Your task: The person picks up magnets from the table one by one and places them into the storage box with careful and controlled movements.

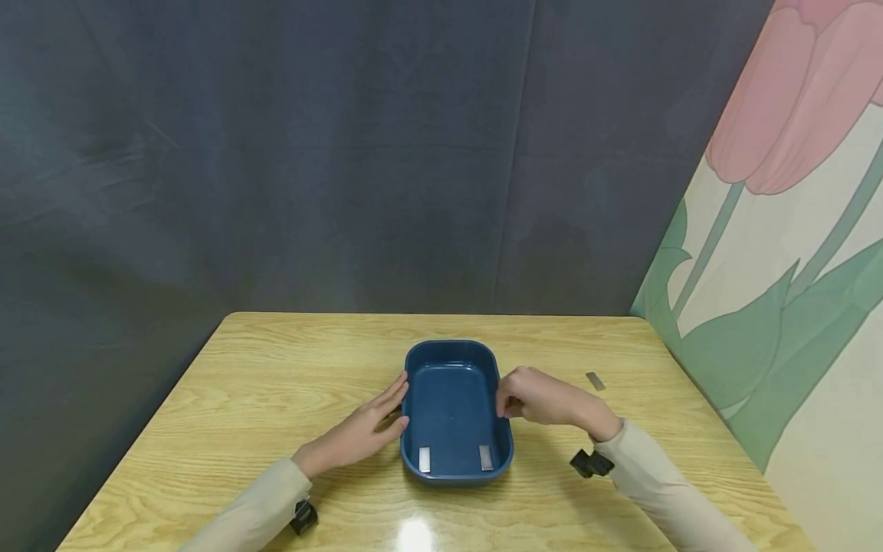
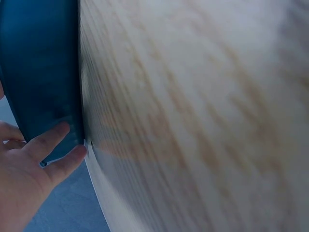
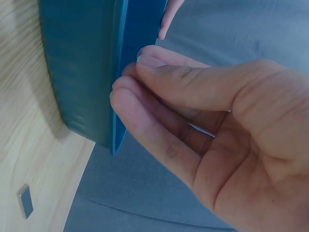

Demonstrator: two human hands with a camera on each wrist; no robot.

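A blue tray [image 1: 451, 414] stands upright on the wood-grained tabletop [image 1: 310, 360], its open side up. Inside, at the near end, are two small metal strips: a left strip [image 1: 424, 460] near the left corner and a right strip [image 1: 486, 458] near the right one. A third strip [image 1: 595, 381] lies on the tabletop to the right, well apart from the tray.

The left hand [image 1: 359, 437] is spread loosely, its fingertips against the tray's left side; it grips nothing. The right hand [image 1: 545, 397] is bent over the right rim, thumb and fingers drawn close together – whether they pinch anything, I cannot tell, since the fingertips hide whatever lies between them.

As I judge it, the main risk is the tray itself: the left hand only steadies it from one side, so a hard push from the right hand could slide it leftward. A jolt like that might also shift the two strips inside. If the right hand does hold something thin, a loose pinch could let it drop – and the strip on the tabletop, flat as it looks, may be awkward for fingertips to lift.
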